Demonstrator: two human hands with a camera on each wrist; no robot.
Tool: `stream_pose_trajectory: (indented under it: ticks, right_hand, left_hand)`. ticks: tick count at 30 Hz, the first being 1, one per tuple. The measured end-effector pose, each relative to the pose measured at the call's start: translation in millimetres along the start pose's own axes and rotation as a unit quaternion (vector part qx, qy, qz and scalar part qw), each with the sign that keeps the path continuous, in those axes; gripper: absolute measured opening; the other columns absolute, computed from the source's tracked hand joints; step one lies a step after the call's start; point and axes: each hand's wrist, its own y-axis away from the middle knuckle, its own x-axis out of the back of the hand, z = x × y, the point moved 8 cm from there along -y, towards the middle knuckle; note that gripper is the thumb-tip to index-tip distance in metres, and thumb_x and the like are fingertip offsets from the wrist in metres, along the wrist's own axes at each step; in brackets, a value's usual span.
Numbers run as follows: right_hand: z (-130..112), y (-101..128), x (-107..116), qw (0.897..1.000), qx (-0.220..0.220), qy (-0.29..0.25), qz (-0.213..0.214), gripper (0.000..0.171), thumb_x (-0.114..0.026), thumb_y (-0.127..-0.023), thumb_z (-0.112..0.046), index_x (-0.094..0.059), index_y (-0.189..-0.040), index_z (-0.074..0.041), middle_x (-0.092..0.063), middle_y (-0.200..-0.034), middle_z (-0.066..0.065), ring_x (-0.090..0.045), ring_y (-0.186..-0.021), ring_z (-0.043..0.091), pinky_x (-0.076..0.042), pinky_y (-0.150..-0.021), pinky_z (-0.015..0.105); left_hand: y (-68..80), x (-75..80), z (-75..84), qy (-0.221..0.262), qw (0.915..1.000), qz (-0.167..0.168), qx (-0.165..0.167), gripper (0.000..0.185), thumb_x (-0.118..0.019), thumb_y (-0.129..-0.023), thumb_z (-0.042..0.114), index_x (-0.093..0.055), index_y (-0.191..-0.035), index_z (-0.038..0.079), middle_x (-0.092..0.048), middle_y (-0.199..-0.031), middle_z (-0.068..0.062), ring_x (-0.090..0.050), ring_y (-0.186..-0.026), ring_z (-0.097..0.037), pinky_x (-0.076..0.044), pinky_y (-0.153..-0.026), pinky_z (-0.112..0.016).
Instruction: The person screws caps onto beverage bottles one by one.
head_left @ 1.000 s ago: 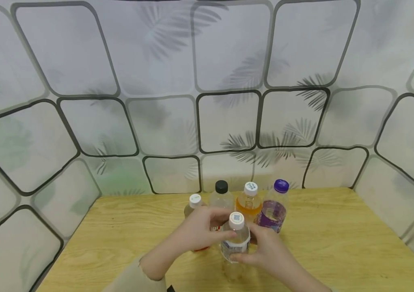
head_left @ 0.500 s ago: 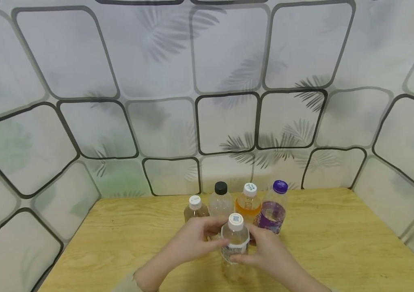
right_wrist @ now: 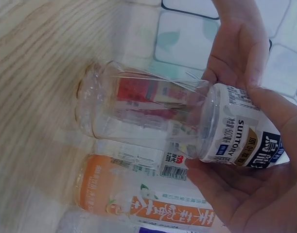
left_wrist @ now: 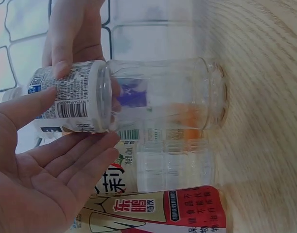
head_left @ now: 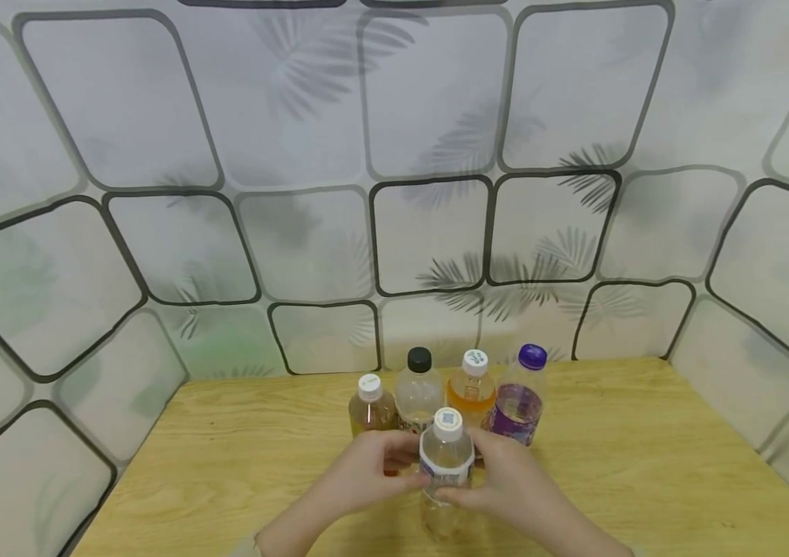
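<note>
A clear Suntory bottle (head_left: 446, 480) with a white cap and white label stands upright on the wooden table, in front of several other bottles. My right hand (head_left: 516, 483) holds it at the label, thumb on the near side and fingers round the far side. On the other side is my left hand (left_wrist: 46, 165), fingers fairly straight. Its thumb lies against the label and its fingertips are close to the bottle; whether they touch is unclear. Behind the left hand stands a brown-tinted bottle with a white cap (head_left: 370, 387), its lower part hidden.
A black-capped clear bottle (head_left: 420, 391), a white-capped bottle of orange drink (head_left: 473, 391) and a purple-capped bottle (head_left: 520, 402) stand close together behind the held one. The table (head_left: 645, 464) ends at a patterned backdrop (head_left: 325, 232).
My left hand has come down and slightly left along the bottle, uncovering more of the bottles behind it. The right hand and the Suntory bottle have stayed nearly in place.
</note>
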Motion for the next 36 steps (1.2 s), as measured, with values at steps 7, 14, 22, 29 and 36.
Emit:
stream_pose_trajectory:
  ticks: [7, 14, 22, 29, 36]
  right_hand:
    - [2.4, 3.2, -0.5, 1.0, -0.014, -0.006, 0.023, 0.066, -0.097, -0.075, -0.042, -0.07, -0.129, -0.015, -0.078, -0.12, -0.003, -0.077, -0.105, 0.021, -0.063, -0.083, 0.024]
    - [2.0, 5.7, -0.5, 0.999, -0.011, -0.015, 0.034, 0.065, -0.097, -0.075, -0.041, -0.071, -0.127, -0.012, -0.079, -0.118, 0.0, -0.078, -0.102, 0.022, -0.063, -0.082, 0.024]
    - [2.9, 7.9, -0.8, 0.998, -0.006, -0.049, 0.044, 0.062, -0.096, -0.077, -0.039, -0.072, -0.126, -0.01, -0.079, -0.118, 0.001, -0.078, -0.103, 0.02, -0.063, -0.082, 0.021]
    - [3.8, 11.4, 0.5, 0.997, 0.002, -0.059, 0.059, 0.06, -0.096, -0.077, -0.039, -0.073, -0.124, -0.012, -0.08, -0.117, 0.0, -0.077, -0.102, 0.017, -0.063, -0.081, 0.021]
    - [4.3, 17.7, 4.3, 0.996, 0.012, -0.061, 0.058, 0.058, -0.096, -0.078, -0.039, -0.073, -0.124, -0.011, -0.08, -0.116, 0.001, -0.077, -0.102, 0.015, -0.064, -0.08, 0.022]
  left_hand:
    - [-1.4, -8.6, -5.4, -0.009, 0.9996, 0.011, -0.026, 0.037, -0.083, -0.091, 0.009, -0.073, -0.125, -0.002, -0.078, -0.123, -0.018, -0.078, -0.107, -0.023, -0.064, -0.096, -0.037]
    - [0.5, -9.7, -5.7, -0.016, 0.9987, 0.033, -0.034, 0.037, -0.085, -0.088, 0.005, -0.074, -0.123, -0.002, -0.078, -0.121, -0.018, -0.078, -0.107, -0.026, -0.065, -0.093, -0.039]
    - [2.3, -10.6, -6.5, -0.005, 0.9985, 0.04, -0.036, 0.038, -0.085, -0.087, 0.003, -0.074, -0.123, -0.004, -0.078, -0.122, -0.019, -0.078, -0.109, -0.03, -0.064, -0.094, -0.031]
    - [2.4, -12.4, -6.6, 0.003, 0.9984, 0.043, -0.037, 0.039, -0.086, -0.087, 0.003, -0.073, -0.123, -0.004, -0.077, -0.123, -0.02, -0.077, -0.11, -0.03, -0.064, -0.095, -0.03]
    - [2.3, -17.9, -4.9, 0.004, 0.9985, 0.038, -0.04, 0.04, -0.087, -0.087, 0.007, -0.074, -0.124, 0.0, -0.078, -0.123, -0.016, -0.077, -0.109, -0.022, -0.06, -0.093, -0.019]
